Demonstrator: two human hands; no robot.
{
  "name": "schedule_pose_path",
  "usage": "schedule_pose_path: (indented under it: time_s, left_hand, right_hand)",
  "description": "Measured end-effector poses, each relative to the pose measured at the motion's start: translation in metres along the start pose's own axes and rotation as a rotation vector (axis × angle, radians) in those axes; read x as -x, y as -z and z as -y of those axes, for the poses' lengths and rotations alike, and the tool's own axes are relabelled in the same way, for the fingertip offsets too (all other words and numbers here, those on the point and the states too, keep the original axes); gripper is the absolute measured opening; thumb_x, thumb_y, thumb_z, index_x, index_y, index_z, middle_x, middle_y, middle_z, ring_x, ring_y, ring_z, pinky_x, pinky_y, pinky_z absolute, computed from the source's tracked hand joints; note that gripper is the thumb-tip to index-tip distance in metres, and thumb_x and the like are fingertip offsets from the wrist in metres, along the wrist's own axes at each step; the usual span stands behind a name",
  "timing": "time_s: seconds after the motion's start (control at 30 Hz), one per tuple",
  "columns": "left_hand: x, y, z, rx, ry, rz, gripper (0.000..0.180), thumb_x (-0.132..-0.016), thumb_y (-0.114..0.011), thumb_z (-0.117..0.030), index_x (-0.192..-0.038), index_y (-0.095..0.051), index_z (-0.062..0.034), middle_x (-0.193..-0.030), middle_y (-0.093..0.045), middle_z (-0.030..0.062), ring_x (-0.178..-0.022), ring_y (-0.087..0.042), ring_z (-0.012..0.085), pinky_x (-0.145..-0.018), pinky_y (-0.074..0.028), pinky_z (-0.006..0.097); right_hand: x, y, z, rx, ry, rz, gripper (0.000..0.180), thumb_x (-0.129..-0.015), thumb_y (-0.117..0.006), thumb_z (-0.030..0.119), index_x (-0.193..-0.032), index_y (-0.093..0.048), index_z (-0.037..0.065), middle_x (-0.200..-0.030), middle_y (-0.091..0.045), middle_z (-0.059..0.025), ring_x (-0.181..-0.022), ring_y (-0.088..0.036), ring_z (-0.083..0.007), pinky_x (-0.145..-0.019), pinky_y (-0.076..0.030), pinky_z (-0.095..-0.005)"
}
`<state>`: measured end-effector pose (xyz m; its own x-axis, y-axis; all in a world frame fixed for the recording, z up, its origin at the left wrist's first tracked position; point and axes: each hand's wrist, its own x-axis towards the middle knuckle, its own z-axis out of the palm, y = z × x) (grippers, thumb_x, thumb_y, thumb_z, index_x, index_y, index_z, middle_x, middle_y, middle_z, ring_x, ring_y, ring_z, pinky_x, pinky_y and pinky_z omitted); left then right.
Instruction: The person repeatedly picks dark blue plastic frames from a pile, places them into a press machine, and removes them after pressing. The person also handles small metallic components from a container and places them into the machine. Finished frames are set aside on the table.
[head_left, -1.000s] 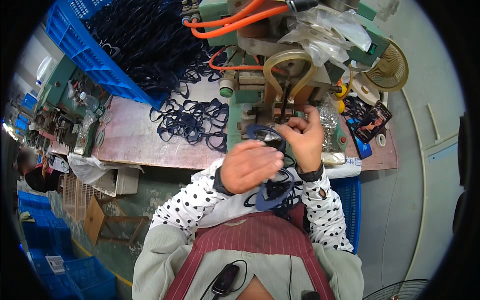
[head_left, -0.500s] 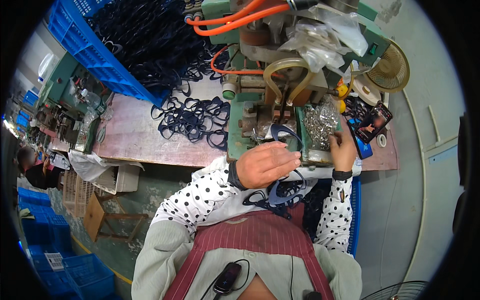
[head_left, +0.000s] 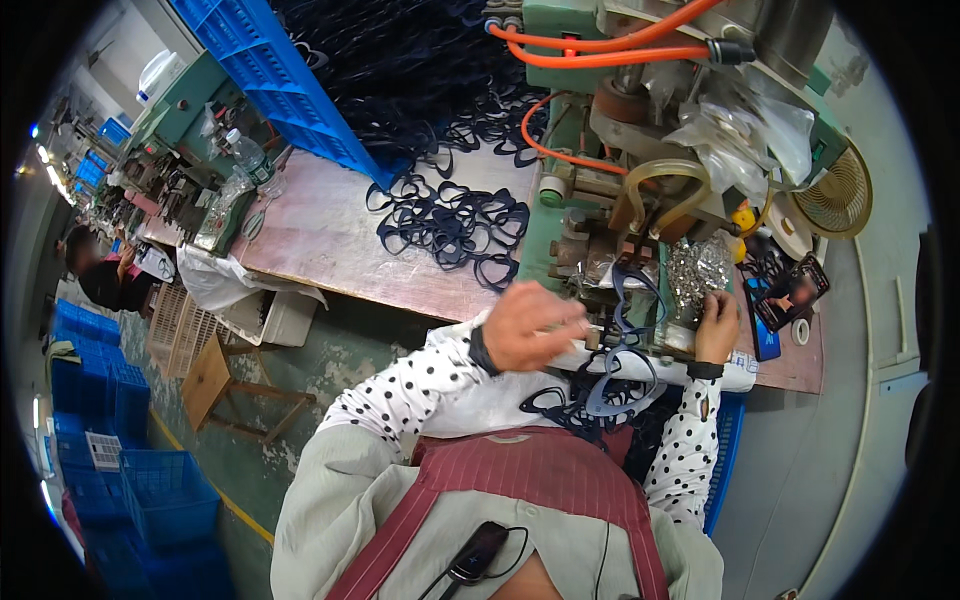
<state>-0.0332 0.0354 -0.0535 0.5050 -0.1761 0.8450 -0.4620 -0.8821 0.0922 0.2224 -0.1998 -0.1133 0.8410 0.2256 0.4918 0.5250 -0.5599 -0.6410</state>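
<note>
My left hand [head_left: 530, 325] is just left of the machine's work area, in front of the table edge, its fingers smeared by motion. Nothing can be made out in it. My right hand [head_left: 718, 330] rests at the near right of a tray of small shiny metal pieces [head_left: 692, 278], with thumb and fingertips drawn together; what is between them is too small to see. Between the hands, a dark blue looped frame piece [head_left: 640, 328] hangs at the press [head_left: 600, 250]. Below it, a paler blue loop [head_left: 612, 398] lies over a dark heap of similar pieces by my lap.
Many dark looped pieces [head_left: 450, 225] lie on the table [head_left: 310, 235], beside a big blue crate [head_left: 290, 95]. Orange hoses [head_left: 610, 55] cross the machine. At the right are a phone [head_left: 795, 292], a tape roll [head_left: 800, 331] and a fan [head_left: 835, 190]. A wooden stool [head_left: 215, 385] stands left.
The view has shifted, so the scene sits further right and lower. My left hand has drawn back left from the looped piece at the press. My right hand stays by the metal pieces.
</note>
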Motion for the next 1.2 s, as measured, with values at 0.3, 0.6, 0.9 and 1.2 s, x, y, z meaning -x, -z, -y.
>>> schedule_pose_path:
  time_s: [0.3,0.6,0.9,1.2]
  left_hand:
    - [0.03,0.007,0.124,-0.686,1.141,0.455,0.028,-0.09,-0.057,-0.031,-0.102,-0.058,-0.0059,-0.082,-0.068,0.0184,-0.067,-0.066,0.038,-0.056,-0.052,0.048]
    - [0.057,0.031,0.145,-0.62,1.425,0.544,0.041,-0.09,-0.057,-0.042,-0.103,-0.064,-0.0041,-0.097,-0.068,0.0231,-0.093,-0.066,0.0394,-0.08,-0.053,0.048]
    - [0.075,0.052,0.134,-0.86,1.153,0.206,0.026,-0.088,-0.063,-0.034,-0.09,-0.06,-0.0083,-0.076,-0.067,0.0174,-0.071,-0.066,0.038,-0.06,-0.051,0.05]
    - [0.021,0.065,0.13,-0.314,0.723,-0.499,0.011,-0.089,-0.059,-0.003,-0.096,-0.051,-0.0036,-0.084,-0.06,0.0125,-0.064,-0.064,0.0245,-0.058,-0.048,0.033]
  right_hand:
    - [0.004,-0.001,0.013,0.027,-0.054,-0.083,0.015,-0.089,-0.064,0.019,-0.099,-0.069,0.01,-0.088,-0.071,-0.0114,-0.077,-0.069,-0.0286,-0.068,-0.052,-0.0374]
    - [0.006,0.001,0.011,0.032,-0.027,-0.066,0.015,-0.088,-0.065,0.017,-0.099,-0.07,0.009,-0.09,-0.07,-0.0124,-0.08,-0.067,-0.0289,-0.07,-0.051,-0.0366]
    - [-0.004,0.016,0.065,-0.507,-0.111,0.086,0.012,-0.085,-0.067,0.003,-0.095,-0.07,-0.001,-0.084,-0.069,-0.0037,-0.075,-0.06,-0.0091,-0.068,-0.046,-0.022]
    - [0.005,0.036,0.164,-0.712,-0.063,0.343,0.023,-0.076,-0.071,0.003,-0.099,-0.071,0.002,-0.08,-0.067,0.0017,-0.058,-0.039,-0.0017,-0.053,-0.034,-0.0185]
